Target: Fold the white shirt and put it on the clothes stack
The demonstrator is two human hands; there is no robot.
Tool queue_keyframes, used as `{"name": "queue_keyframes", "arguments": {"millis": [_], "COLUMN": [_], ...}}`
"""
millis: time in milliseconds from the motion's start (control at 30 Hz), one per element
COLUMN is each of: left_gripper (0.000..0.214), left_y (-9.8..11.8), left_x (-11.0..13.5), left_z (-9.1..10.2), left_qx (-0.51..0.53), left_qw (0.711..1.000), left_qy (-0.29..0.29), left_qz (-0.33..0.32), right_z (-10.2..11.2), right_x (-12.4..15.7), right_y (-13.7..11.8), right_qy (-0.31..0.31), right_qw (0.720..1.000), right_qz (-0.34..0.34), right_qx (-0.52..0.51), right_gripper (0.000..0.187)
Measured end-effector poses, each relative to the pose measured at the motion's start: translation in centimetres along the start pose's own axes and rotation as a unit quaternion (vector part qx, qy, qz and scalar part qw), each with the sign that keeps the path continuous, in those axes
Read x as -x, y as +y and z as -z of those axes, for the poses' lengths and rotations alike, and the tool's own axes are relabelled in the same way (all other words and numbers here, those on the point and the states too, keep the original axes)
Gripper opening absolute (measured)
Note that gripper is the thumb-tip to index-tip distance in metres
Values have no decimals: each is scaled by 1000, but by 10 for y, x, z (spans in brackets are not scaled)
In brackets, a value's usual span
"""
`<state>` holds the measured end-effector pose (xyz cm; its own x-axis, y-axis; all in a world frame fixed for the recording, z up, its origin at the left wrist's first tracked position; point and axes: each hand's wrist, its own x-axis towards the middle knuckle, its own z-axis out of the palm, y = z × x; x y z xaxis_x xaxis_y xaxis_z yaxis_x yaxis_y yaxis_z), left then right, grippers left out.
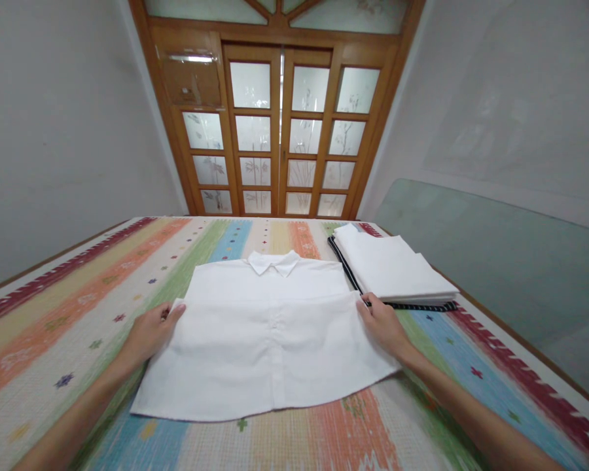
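Observation:
A white collared shirt (226, 347) lies spread in front of me, its collar pointing away and a button strip running down the middle. A crosswise fold or ridge runs over it below the collar, between my hands. My left hand (153, 330) pinches the shirt at the left end of that ridge. At the right end, my right hand (381, 324) grips the cloth between thumb and fingers. No sleeves show; whether they are tucked underneath I cannot tell.
A stack of folded white cloth (392, 268) lies at the back right, on a dark striped piece (422, 305), close to my right hand. A colourful striped cover (127, 275) spreads beneath everything. Beyond stand wooden glazed doors (282, 131); a pale green panel (495, 242) leans on the right.

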<state>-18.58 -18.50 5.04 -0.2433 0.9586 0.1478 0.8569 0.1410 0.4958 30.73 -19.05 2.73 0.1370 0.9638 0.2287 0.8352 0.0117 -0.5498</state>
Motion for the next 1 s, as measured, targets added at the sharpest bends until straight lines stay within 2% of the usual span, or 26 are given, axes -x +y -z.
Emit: {"name": "queue_keyframes", "arguments": {"millis": [133,367,467,600,767,900,1000], "left_gripper": [43,41,40,38,39,36,34], "left_y": [6,13,10,6,10,13,10], "left_x": [-2,-5,-5,-6,-1,8,11], "left_z": [-2,-10,-10,-9,-6,0,7], "left_qx": [-66,-141,-157,-149,-168,-198,-165], "left_qw": [997,990,987,987,985,980,986], "left_qy": [1,-19,-24,-50,-31,19,4], "left_qz": [-33,-23,-18,-21,-14,-13,-7], "right_z": [-9,-16,-13,-12,-12,-5,3], "right_x": [-2,0,-1,-2,-3,-1,0], "right_y": [2,6,7,6,5,7,8], "right_qy": [4,19,24,0,4,11,-12], "right_qw": [999,994,992,990,983,988,997], "right_qz": [5,22,35,34,18,29,42], "right_qx": [37,109,118,140,182,149,64], "right_gripper": [27,26,25,21,20,21,23]}}
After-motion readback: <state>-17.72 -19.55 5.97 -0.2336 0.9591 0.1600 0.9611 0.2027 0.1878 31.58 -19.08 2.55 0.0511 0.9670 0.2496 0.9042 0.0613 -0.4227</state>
